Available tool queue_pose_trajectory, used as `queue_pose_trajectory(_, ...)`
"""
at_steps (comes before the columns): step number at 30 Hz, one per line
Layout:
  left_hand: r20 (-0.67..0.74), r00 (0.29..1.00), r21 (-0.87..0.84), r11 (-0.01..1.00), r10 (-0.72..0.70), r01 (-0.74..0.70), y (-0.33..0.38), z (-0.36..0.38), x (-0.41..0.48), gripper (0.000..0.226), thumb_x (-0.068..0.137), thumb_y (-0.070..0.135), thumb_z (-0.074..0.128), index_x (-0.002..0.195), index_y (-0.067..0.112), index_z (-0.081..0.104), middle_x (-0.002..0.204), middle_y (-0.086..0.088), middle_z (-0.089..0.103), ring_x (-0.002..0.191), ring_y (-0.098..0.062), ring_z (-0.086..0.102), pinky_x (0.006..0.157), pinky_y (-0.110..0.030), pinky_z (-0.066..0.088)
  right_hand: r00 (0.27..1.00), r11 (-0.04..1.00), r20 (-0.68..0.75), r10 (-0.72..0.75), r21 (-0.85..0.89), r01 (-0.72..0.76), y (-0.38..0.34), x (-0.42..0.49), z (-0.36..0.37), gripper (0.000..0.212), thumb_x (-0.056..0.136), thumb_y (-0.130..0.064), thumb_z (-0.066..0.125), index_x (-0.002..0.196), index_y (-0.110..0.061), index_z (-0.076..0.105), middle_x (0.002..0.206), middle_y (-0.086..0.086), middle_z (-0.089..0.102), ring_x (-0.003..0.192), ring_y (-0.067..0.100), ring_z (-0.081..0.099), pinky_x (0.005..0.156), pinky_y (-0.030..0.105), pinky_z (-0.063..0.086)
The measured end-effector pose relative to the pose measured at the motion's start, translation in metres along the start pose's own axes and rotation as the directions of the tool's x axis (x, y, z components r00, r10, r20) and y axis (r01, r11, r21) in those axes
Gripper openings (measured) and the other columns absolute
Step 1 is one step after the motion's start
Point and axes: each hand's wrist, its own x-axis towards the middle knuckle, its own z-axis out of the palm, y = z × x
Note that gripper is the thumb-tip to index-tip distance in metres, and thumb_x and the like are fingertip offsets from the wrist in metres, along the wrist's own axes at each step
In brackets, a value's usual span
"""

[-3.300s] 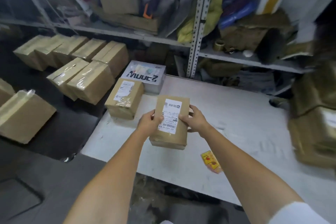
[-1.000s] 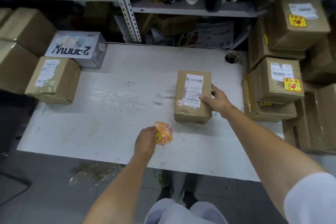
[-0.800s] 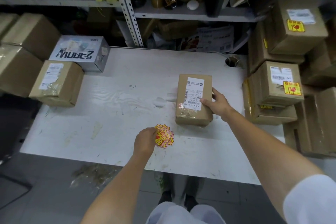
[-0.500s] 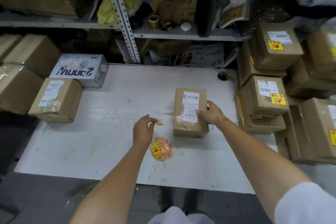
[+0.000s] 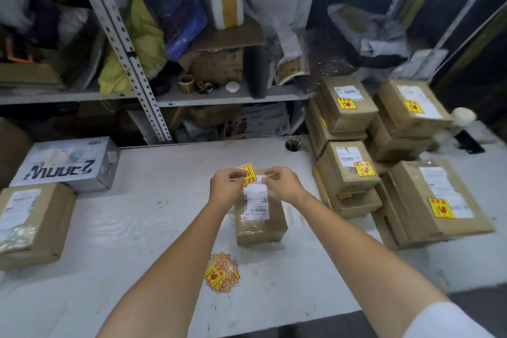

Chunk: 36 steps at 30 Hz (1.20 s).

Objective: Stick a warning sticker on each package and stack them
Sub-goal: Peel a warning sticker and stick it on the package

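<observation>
Left hand [image 5: 223,186] pinches a warning sticker [image 5: 247,173] above the package [image 5: 259,217]; right hand [image 5: 282,184] apparently pinching its backing.

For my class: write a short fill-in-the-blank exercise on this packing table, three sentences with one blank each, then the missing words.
1. The left hand pinches a yellow and ____ warning sticker above the package.
2. The loose pile of stickers lies on the white table, on the side of the package ____ to the person.
3. The stacked packages that already carry stickers stand on the person's ____ side.

Missing words: red; nearest; right
</observation>
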Motion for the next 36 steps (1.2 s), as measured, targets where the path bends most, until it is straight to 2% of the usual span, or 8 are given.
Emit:
queue_pose_trajectory(3,0.012,1.000,-0.031,1.000,0.006,-0.005,0.011,0.011,0.005,0.028,0.090,-0.003,0.063,0.104,0.020,0.071,0.107,-0.004,0.068,0.095,-0.020,0.066,0.087,-0.040,0.059,0.999,0.998,0.027,-0.017,0.061,0.015,0.000,0.008,-0.003,0.024,0.094,-0.020,0.065,0.116,-0.012,0.068,0.105,0.006,0.072,0.092,0.019,0.068,0.086,0.034,0.056)
queue_pose_trajectory(7,0.011,1.000,-0.032,0.999,-0.009,0.009,0.020,0.019,0.007,0.045,0.090,-0.003,0.061,0.125,0.026,0.060,0.106,-0.007,0.066,0.093,-0.020,0.067,0.080,-0.038,0.061,0.999,0.992,0.043,-0.009,0.125,0.004,0.000,0.016,-0.014,0.011,0.093,-0.012,0.065,0.103,-0.008,0.067,0.095,0.011,0.072,0.077,0.017,0.067,0.068,0.026,0.055)
queue_pose_trajectory(10,0.013,1.000,-0.038,0.999,-0.028,0.028,0.025,0.024,0.009,0.044,0.092,-0.001,0.060,0.128,0.025,0.058,0.106,-0.006,0.066,0.094,-0.020,0.068,0.081,-0.037,0.060,0.999,0.990,0.052,-0.001,0.138,-0.006,0.003,0.024,-0.022,0.004,0.092,-0.010,0.066,0.094,-0.008,0.066,0.094,0.012,0.071,0.075,0.016,0.065,0.068,0.030,0.055)
queue_pose_trajectory(17,0.057,0.998,-0.030,0.999,-0.031,0.033,0.025,0.031,0.011,0.043,0.093,-0.001,0.057,0.116,0.035,0.062,0.105,-0.004,0.068,0.094,-0.019,0.068,0.082,-0.039,0.060,0.989,0.983,0.147,-0.018,0.182,-0.009,0.012,0.033,-0.030,0.013,0.095,-0.016,0.063,0.104,-0.009,0.068,0.090,0.007,0.071,0.078,0.016,0.064,0.076,0.033,0.057)
queue_pose_trajectory(22,0.055,0.998,0.019,0.999,-0.036,0.035,0.020,0.033,0.011,0.046,0.095,0.000,0.056,0.130,0.029,0.059,0.109,-0.003,0.066,0.098,-0.017,0.065,0.082,-0.029,0.058,0.980,0.995,0.194,-0.046,0.097,0.028,0.011,0.031,-0.029,0.014,0.098,-0.014,0.058,0.099,-0.008,0.070,0.094,0.008,0.072,0.080,0.015,0.065,0.073,0.028,0.056)
queue_pose_trajectory(28,0.061,0.998,0.038,0.999,-0.027,0.025,0.019,0.030,0.011,0.046,0.096,0.001,0.055,0.133,0.029,0.059,0.115,-0.005,0.065,0.099,-0.017,0.064,0.068,-0.019,0.054,0.971,0.998,0.231,-0.055,0.044,0.046,0.009,0.029,-0.027,0.014,0.098,-0.010,0.057,0.092,-0.012,0.070,0.093,0.006,0.071,0.086,0.018,0.066,0.070,0.024,0.054)
queue_pose_trajectory(36,0.032,0.999,0.046,0.999,-0.026,0.024,0.018,0.029,0.011,0.045,0.095,0.000,0.057,0.132,0.026,0.060,0.119,-0.007,0.064,0.103,-0.020,0.063,0.074,-0.022,0.056,0.980,0.994,0.192,-0.047,0.110,0.026,0.006,0.028,-0.021,0.013,0.097,-0.013,0.058,0.099,-0.010,0.071,0.097,0.007,0.072,0.090,0.019,0.069,0.078,0.031,0.060)
